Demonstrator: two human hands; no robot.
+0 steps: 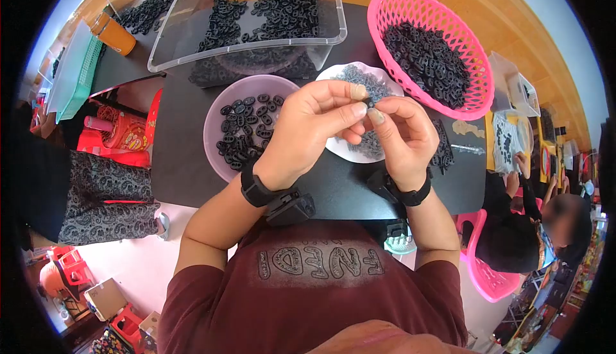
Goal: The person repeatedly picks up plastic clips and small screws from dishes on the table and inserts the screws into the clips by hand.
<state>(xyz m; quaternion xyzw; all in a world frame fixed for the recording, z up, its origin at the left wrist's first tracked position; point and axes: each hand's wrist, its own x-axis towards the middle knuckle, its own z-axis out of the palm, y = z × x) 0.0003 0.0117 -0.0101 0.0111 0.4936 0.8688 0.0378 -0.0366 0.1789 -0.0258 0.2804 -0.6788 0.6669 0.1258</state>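
My left hand (314, 129) and my right hand (405, 137) meet over a white wavy-edged plate (342, 151). Their fingertips pinch a small dark piece (367, 102) between them; fingers cover most of it, so its kind is unclear. Small translucent grey pieces (369, 79) are heaped on the plate below. Left of the hands, a lilac bowl (213, 137) contains loose black oval pieces (240, 118) with two holes. More black parts (443, 145) lie on the table just beyond my right hand.
A clear plastic bin (247, 49) and a pink basket (480, 88), both with black pieces, stand at the back of the dark table (183, 174). An orange cup (113, 33) is at the far left. Another person (513, 238) sits on the right beside a pink chair (478, 274).
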